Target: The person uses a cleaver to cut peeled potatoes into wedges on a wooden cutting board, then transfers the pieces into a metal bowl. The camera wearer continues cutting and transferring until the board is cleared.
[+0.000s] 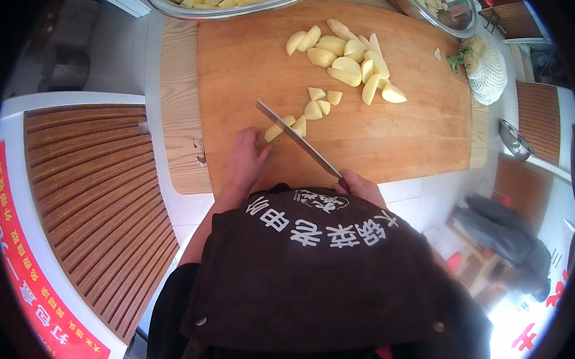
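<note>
My right hand (361, 187) is closed around the handle of a kitchen knife (310, 150) at the near edge of the wooden cutting board (409, 137). The blade slants up to the left, lying across a peeled potato piece (273, 132). My left hand (248, 154) is beside that piece, fingers apart and fingertips near its left end; whether they touch it I cannot tell. Several small potato chunks (313, 110) lie just beyond the blade. Farther back on the board is a loose pile of larger potato wedges (345, 66).
A metal bowl of cut potatoes (234, 8) stands at the back left, another metal bowl (463, 12) with pale food at the back right. By the board's right edge lies a vegetable in white netting (488, 73). A person in dark clothes (508, 233) is at the far right.
</note>
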Available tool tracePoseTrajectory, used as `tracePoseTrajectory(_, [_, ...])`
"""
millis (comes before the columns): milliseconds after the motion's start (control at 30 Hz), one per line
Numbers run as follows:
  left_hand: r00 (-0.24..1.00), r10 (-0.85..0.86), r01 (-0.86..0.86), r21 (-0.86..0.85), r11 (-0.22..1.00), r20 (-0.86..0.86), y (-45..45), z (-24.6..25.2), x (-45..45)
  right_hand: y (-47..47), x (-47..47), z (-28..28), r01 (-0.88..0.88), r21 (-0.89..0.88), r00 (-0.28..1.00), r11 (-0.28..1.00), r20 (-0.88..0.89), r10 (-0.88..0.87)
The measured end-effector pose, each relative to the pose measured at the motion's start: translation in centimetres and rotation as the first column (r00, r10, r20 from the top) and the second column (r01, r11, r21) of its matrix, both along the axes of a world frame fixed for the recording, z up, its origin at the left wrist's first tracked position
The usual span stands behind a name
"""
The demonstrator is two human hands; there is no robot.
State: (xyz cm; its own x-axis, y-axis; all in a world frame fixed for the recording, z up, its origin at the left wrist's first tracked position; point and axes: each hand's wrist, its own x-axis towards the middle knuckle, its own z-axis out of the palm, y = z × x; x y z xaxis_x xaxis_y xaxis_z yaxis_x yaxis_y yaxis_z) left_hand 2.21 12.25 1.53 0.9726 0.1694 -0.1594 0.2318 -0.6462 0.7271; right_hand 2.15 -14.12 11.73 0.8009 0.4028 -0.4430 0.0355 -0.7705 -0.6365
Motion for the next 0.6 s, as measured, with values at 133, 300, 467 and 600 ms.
tracePoseTrajectory(133, [0.997,-0.048,0.048,-0.001,0.999,0.064,-1.3,0.0,0.5,0.0,0.1,-0.3,-0.034,-0.027,0.999,0.999,0.041,0.035])
tracePoseTrajectory(300, [1.0,-0.022,0.024,-0.1,0.995,0.023,-1.4,0.1,1.4,0.1,0.3,0.3,-0.033,-0.06,0.999,0.998,-0.025,0.032])
tracePoseTrajectory(467, [0.991,-0.103,0.101,0.022,0.995,0.087,-1.3,0.2,1.6,0.2,0.5,1.0,-0.044,-0.057,0.992,0.997,-0.124,0.037])
tracePoseTrajectory(600, [0.966,-0.209,0.191,0.124,0.974,0.151,-1.4,0.3,1.7,0.4,0.6,1.2,-0.057,-0.07,0.984,0.996,-0.175,0.044])
